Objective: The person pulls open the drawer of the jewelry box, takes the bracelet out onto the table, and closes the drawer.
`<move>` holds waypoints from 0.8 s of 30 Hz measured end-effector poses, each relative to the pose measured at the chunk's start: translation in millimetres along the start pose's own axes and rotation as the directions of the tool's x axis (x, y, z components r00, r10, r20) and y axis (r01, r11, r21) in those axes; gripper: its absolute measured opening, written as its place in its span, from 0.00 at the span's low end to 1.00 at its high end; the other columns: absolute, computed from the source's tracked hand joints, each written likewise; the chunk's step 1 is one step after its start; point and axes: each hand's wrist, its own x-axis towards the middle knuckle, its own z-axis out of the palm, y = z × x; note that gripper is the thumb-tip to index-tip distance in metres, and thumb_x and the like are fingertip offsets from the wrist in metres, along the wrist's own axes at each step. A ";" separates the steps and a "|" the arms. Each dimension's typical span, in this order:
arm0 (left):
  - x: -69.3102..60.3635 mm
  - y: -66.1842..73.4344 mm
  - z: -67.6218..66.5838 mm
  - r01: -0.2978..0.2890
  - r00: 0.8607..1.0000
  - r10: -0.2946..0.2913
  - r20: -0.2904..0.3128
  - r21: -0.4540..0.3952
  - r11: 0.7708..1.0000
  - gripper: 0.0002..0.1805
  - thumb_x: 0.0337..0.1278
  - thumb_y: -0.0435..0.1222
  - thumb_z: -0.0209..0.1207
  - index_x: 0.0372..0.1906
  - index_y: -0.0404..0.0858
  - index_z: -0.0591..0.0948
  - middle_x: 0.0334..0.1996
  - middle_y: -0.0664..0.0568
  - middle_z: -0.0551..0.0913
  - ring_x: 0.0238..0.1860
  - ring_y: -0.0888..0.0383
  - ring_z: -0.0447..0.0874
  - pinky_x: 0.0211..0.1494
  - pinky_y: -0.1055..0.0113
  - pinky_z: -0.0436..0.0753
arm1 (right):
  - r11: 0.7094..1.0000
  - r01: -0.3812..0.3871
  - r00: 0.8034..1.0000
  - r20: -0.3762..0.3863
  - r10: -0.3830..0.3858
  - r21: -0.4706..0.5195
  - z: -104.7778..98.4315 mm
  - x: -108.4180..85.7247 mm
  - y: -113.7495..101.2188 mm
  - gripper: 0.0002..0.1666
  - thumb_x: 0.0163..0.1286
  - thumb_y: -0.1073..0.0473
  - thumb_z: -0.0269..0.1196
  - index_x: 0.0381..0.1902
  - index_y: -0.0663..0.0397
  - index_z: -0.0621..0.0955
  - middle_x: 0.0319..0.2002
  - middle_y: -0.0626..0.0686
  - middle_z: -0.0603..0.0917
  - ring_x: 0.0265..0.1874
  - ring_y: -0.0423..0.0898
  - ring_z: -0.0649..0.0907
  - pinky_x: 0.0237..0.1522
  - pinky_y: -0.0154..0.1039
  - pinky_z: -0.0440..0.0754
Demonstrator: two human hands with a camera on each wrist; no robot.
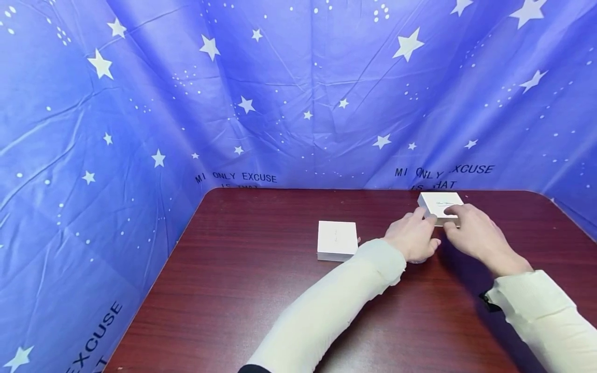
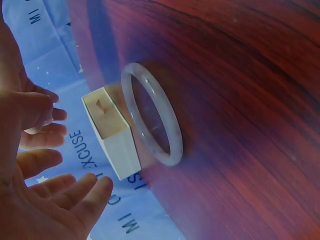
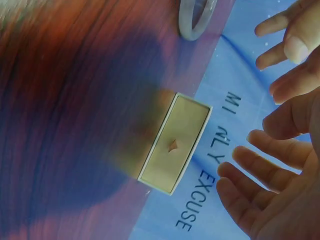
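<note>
My left hand [image 1: 412,235] is stretched over the table at the back right, its fingers loosely extended beside a white box [image 1: 434,202]. Opposite it, my right hand [image 1: 478,235] has its fingers over that box's right part; whether they touch it cannot be told. Both wrist views show the fingers relaxed and holding nothing. A pale, glossy bangle [image 2: 165,111] lies on the table near the box; my left hand covers most of it in the head view. The box's near side [image 3: 187,130] is a cream panel with a small tab.
A second white box [image 1: 337,239] rests on the dark red wooden table [image 1: 242,290], left of my left forearm. Blue curtains [image 1: 289,77] with white stars hang behind the table and along its sides.
</note>
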 end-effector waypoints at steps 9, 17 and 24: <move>3.6 9.4 8.9 -0.029 0.999 0.028 0.021 0.014 0.999 0.29 0.58 0.59 0.55 0.64 0.59 0.66 0.69 0.66 0.56 0.60 0.68 0.66 0.50 0.69 0.76 | 1.000 0.004 1.000 -0.002 -0.004 -0.019 1.0 0.0 19.3 0.23 0.59 0.63 0.56 0.50 0.74 0.74 0.49 0.75 0.73 0.49 0.71 0.72 0.46 0.65 0.68; 9.3 11.5 15.2 -0.045 0.998 0.044 0.051 0.026 0.999 0.38 0.58 0.60 0.55 0.72 0.60 0.56 0.72 0.64 0.51 0.65 0.67 0.61 0.54 0.70 0.73 | 0.999 0.016 1.000 0.010 -0.015 -0.050 7.1 -0.5 31.5 0.27 0.59 0.64 0.55 0.56 0.74 0.71 0.55 0.75 0.68 0.52 0.74 0.69 0.50 0.67 0.65; 15.6 15.0 19.7 -0.053 0.996 0.050 0.076 0.041 0.998 0.41 0.56 0.62 0.54 0.73 0.61 0.53 0.74 0.64 0.47 0.67 0.68 0.58 0.57 0.69 0.71 | 0.997 0.005 1.000 0.031 -0.002 -0.077 8.5 0.2 35.8 0.31 0.58 0.63 0.55 0.59 0.72 0.68 0.57 0.76 0.65 0.51 0.77 0.68 0.48 0.70 0.65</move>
